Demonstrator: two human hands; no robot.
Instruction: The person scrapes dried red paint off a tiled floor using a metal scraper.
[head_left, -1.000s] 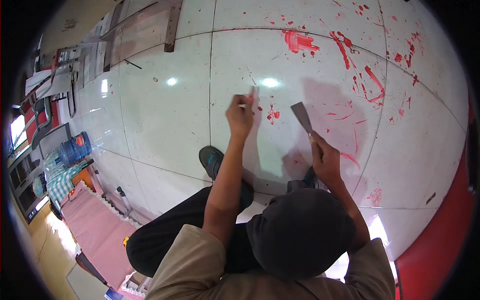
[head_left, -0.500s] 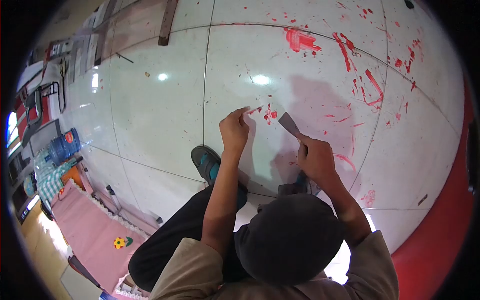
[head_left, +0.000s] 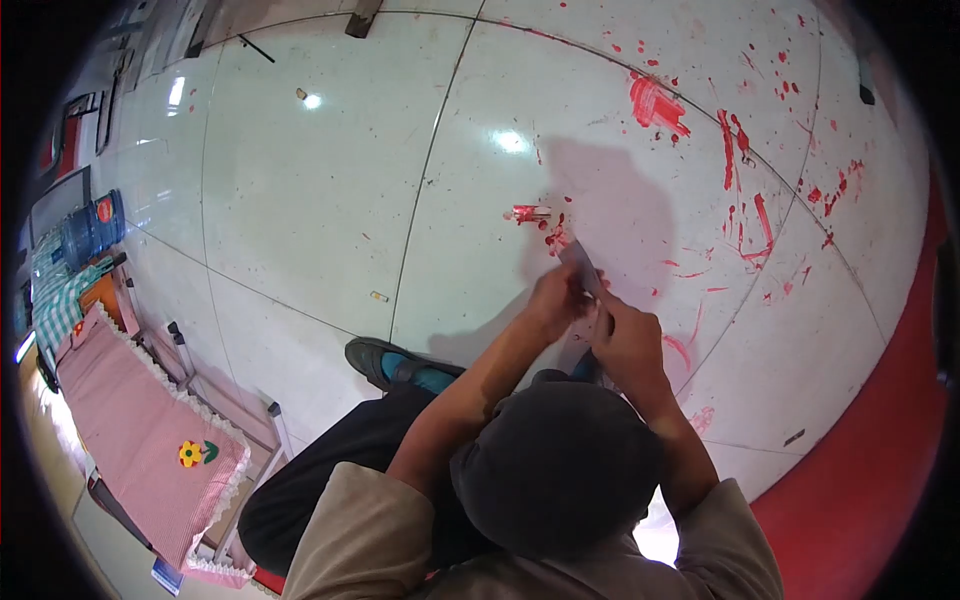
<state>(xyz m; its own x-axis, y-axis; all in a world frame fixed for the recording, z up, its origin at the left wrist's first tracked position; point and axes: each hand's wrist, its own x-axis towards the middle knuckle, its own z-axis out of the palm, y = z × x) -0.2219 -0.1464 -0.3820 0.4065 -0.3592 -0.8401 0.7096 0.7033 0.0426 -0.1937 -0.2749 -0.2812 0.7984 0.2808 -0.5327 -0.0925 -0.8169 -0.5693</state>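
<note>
I see the right grip (head_left: pixel 630 345) wrapped round the handle of the scraper (head_left: pixel 580 263); long axis runs forward and left, its tip just beside red spatter (head_left: pixel 556 237) on the floor (head_left: pixel 300 190); left grip (head_left: pixel 556 303) nearer that tip, curled at it, pinching or not I cannot tell; red-stained scrap (head_left: pixel 530 213) beyond.

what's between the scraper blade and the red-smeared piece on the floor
Red spots on the white tile lie between the scraper blade and the piece, in the head view.
</note>
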